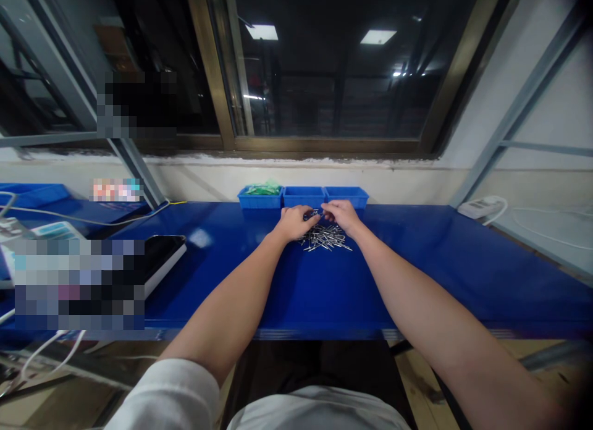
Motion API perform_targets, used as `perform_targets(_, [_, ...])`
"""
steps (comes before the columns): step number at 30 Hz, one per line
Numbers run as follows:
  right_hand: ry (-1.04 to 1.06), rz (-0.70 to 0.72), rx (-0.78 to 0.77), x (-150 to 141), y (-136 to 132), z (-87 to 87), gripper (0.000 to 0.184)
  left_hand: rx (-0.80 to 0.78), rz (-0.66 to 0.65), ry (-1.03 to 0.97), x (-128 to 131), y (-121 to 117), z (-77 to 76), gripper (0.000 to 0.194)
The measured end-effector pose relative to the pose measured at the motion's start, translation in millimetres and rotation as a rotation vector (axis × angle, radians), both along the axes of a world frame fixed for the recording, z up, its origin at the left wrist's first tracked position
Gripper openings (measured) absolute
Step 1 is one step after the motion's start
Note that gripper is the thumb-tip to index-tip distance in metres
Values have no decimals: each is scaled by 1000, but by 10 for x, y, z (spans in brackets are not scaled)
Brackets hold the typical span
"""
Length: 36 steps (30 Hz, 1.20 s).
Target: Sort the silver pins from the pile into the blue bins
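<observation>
A loose pile of thin, shiny metal pins (327,238) lies on the blue tabletop (319,288), pointing in many directions. My left hand (296,222) is at the pile's far left side, with its fingers curled and several metal pins showing beside the fingertips. Across from it, my right hand (341,216) is closed in a pinch at the far right side of the pile. What lies between the right fingertips is too small to make out. The two hands are close together but apart.
Behind the hands stand a blue bin (260,199) with green plastic packaging, a middle blue bin (304,196) and a right blue bin (346,197). A dark-screened device (164,251) lies at left, and a white power strip (482,206) at right.
</observation>
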State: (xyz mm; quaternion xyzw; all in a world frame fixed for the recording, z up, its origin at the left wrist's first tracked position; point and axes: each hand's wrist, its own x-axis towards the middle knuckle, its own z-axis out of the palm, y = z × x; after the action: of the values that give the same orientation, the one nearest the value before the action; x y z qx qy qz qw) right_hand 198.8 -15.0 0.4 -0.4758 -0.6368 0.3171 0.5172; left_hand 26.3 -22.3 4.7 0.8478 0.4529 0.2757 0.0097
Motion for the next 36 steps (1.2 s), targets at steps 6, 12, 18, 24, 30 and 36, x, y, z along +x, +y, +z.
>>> perform_targets(6, [131, -137, 46, 143, 98, 7, 37, -4, 42, -27, 3, 16, -8, 41])
perform_targets(12, [-15, -197, -51, 248, 148, -63, 54, -36, 86, 49, -19, 89, -80, 41])
perform_targets(18, [-634, -222, -54, 181, 132, -156, 37, -186, 67, 204, -40, 197, -204, 55])
perform_targets(24, [-770, -91, 26, 79, 65, -156, 18, -221, 10, 245, -39, 191, -201, 56])
perform_targets(30, [-703, -47, 26, 54, 55, -152, 19, -233, -14, 203, -36, 150, -170, 50])
perform_targets(36, [-680, 17, 9, 37, 51, -157, 20, -211, -31, 170, -36, 143, -165, 46])
